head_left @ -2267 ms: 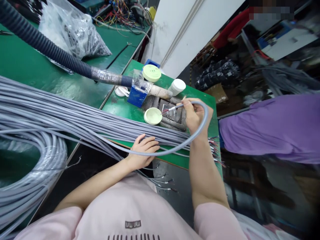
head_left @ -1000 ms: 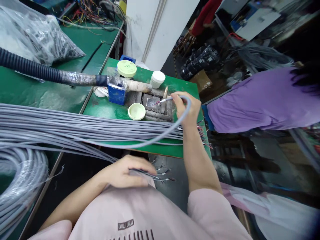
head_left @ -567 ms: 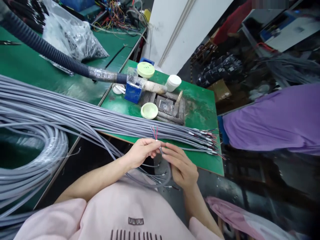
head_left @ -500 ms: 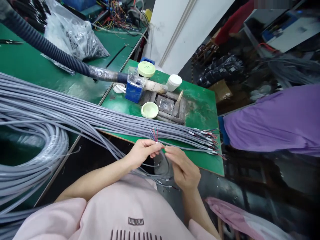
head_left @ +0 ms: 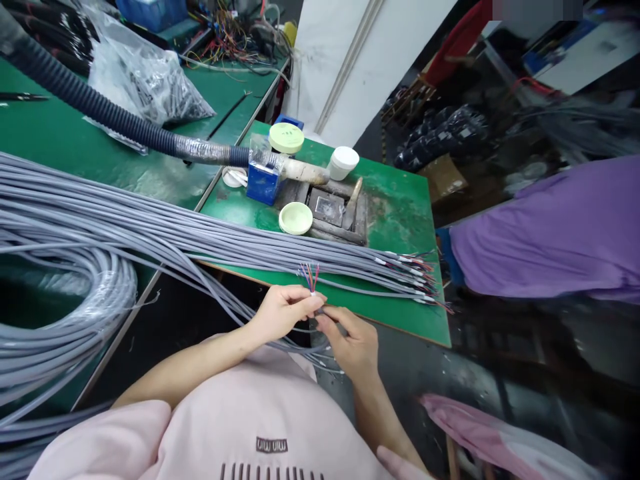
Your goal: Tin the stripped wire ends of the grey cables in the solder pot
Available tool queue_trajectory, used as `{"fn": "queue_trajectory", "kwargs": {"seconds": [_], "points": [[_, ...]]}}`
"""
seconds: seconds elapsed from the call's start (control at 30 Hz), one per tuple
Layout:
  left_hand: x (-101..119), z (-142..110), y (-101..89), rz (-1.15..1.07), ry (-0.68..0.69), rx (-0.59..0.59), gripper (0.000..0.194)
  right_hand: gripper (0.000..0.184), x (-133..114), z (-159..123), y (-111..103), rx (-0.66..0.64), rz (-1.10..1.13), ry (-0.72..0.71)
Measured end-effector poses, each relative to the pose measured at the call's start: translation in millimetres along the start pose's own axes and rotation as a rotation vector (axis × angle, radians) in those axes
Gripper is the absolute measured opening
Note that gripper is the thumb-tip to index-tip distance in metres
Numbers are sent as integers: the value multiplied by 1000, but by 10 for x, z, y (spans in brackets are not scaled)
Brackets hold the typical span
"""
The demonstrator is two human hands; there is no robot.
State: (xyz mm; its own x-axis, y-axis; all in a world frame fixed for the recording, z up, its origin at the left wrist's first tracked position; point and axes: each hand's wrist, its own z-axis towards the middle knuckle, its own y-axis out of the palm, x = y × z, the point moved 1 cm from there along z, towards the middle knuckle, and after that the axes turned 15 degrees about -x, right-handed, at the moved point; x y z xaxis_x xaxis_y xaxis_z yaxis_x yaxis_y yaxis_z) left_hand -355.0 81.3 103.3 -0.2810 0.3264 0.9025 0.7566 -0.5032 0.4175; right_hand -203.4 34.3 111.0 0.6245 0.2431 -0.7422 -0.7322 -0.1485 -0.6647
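My left hand (head_left: 284,311) pinches the end of a grey cable, whose stripped coloured wires (head_left: 309,275) fan upward above my fingertips. Just below, my right hand (head_left: 350,339) is closed on the same cable, touching the left fingers. A thick bundle of grey cables (head_left: 165,233) runs across the green bench, their stripped ends (head_left: 420,280) lying near the right edge. A metal solder pot (head_left: 330,208) sits behind the bundle, with a pale green dish (head_left: 295,217) beside it.
A corrugated dark hose (head_left: 100,113) reaches the solder pot past a blue block (head_left: 259,184). A white jar (head_left: 343,163) and green lid (head_left: 285,138) stand behind. Coiled grey cable (head_left: 65,327) hangs left. A person in purple (head_left: 545,233) is at right.
My right hand left the solder pot, where it held a cable end, and came down beside my left hand. Both now grip a cable end with fanned wires in front of me.
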Motion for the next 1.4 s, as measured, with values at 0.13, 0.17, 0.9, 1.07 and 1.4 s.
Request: {"fn": "queue_trajectory", "kwargs": {"seconds": [0.13,0.17,0.9,1.07,1.4], "points": [[25,-32,-84,-25,-44,6,37,10,-8,6,-10,26,-51,-32],[31,-38,-113,-31,-27,31,36,10,-10,8,-11,28,-60,-33],[111,34,-147,-244,15,114,36,16,-15,160,23,-277,502,207],[82,6,-138,-188,1,141,36,23,-87,392,40,-344,670,200],[44,8,-174,-99,64,216,32,20,-162,544,65,-74,593,150]]}}
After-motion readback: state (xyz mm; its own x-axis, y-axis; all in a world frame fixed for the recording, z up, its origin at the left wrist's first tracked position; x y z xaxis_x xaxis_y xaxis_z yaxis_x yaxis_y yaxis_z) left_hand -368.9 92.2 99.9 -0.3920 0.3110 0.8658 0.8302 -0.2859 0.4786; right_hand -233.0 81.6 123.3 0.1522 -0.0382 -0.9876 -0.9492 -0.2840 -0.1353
